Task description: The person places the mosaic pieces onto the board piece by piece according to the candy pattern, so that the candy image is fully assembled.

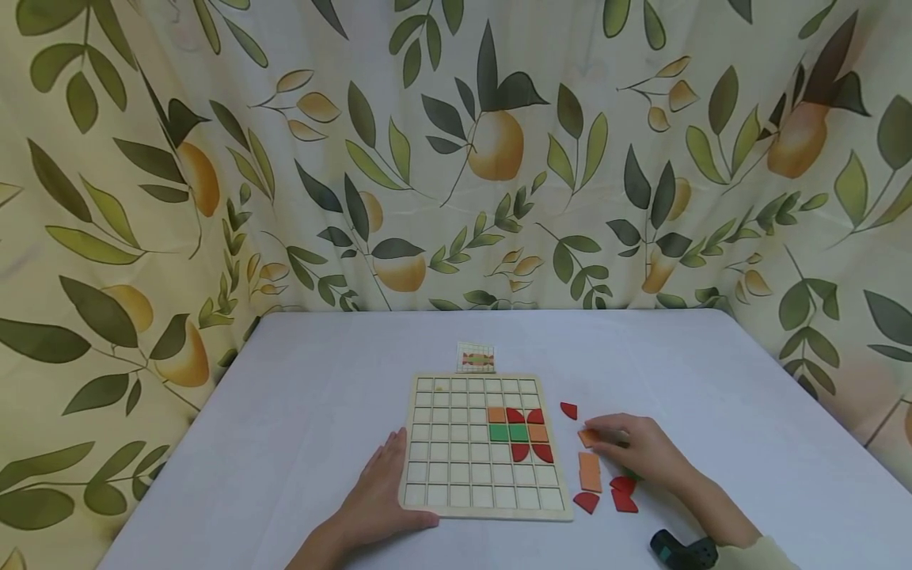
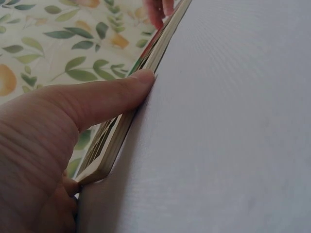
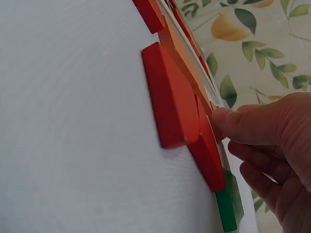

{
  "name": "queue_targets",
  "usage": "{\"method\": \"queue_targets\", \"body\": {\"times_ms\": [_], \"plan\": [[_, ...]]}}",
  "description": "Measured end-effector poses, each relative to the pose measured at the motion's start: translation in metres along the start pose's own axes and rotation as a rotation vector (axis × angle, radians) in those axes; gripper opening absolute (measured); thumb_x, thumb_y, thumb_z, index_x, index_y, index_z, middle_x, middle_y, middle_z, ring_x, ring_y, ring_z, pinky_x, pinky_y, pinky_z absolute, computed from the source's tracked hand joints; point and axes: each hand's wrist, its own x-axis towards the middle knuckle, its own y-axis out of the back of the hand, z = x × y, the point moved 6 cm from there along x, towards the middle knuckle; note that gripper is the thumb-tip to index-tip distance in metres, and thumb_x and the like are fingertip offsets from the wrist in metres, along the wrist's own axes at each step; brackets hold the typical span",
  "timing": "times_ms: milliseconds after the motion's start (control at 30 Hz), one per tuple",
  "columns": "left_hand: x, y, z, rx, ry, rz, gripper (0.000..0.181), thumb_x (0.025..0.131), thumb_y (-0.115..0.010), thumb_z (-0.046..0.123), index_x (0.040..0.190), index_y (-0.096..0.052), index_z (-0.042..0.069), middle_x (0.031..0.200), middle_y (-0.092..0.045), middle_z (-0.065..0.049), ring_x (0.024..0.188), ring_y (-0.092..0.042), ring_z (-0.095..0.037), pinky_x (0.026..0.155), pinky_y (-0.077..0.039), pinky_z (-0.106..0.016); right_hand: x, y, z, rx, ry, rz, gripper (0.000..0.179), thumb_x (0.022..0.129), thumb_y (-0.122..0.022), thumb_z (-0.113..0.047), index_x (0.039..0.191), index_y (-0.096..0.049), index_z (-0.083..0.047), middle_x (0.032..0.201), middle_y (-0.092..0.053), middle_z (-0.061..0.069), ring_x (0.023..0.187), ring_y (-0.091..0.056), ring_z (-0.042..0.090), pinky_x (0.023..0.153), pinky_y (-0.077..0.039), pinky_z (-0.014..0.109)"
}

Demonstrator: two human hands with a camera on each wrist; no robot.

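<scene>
A wooden grid board (image 1: 456,479) lies on the table, bearing red quarter-round tiles (image 1: 543,453), green square tiles (image 1: 518,433) and orange square tiles (image 1: 537,433) on its right half. My left hand (image 1: 385,495) rests around the board's near left corner. Its fingers lie straight along the left side and its thumb touches the near edge, as the left wrist view also shows. Right of the board, my right hand (image 1: 644,450) pinches an orange square tile (image 1: 588,438) between thumb and fingers. In the right wrist view the fingers partly hide that tile.
Loose by the board lie orange tiles (image 1: 590,472), a red tile (image 1: 568,410), another red tile (image 1: 587,502) and overlapping red tiles (image 1: 625,501). A green tile (image 3: 226,208) sits under my right hand. Behind the board is a small pattern card (image 1: 476,359). A patterned curtain (image 1: 456,237) hangs beyond.
</scene>
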Motion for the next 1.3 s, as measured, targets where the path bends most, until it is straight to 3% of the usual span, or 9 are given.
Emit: {"method": "queue_targets", "body": {"times_ms": [567,967,1300], "plan": [[-0.0002,0.0027,0.0015,0.009,-0.011,-0.001,0.124,0.061,-0.069,0.067,0.143,-0.012,-0.007,0.148,-0.016,-0.022,0.137,-0.011,-0.032,0.107,-0.013,-0.05,0.0052,-0.0018,-0.0007,0.026,0.027,-0.129,0.033,0.079,-0.072,-0.01,0.111,-0.066,-0.003,0.108,-0.065,0.008,0.104,-0.057,0.03,0.082,-0.049,0.043],[0.0008,0.0005,0.0001,0.011,-0.021,-0.002,0.125,0.061,-0.069,0.068,0.143,-0.012,-0.007,0.149,-0.016,-0.021,0.137,-0.01,-0.031,0.107,-0.013,-0.049,0.0041,0.0008,0.003,0.022,0.088,-0.08,0.029,0.078,-0.073,-0.012,0.106,-0.068,-0.006,0.102,-0.067,0.003,0.097,-0.06,0.024,0.08,-0.051,0.037],[0.0004,0.0012,0.0006,0.005,-0.02,0.001,0.125,0.061,-0.07,0.066,0.144,-0.012,-0.007,0.149,-0.016,-0.021,0.137,-0.01,-0.031,0.108,-0.012,-0.049,0.0034,-0.0008,-0.0037,0.017,0.085,-0.008,0.03,0.077,-0.074,-0.013,0.106,-0.069,-0.005,0.1,-0.067,0.003,0.096,-0.061,0.023,0.078,-0.051,0.037]]}}
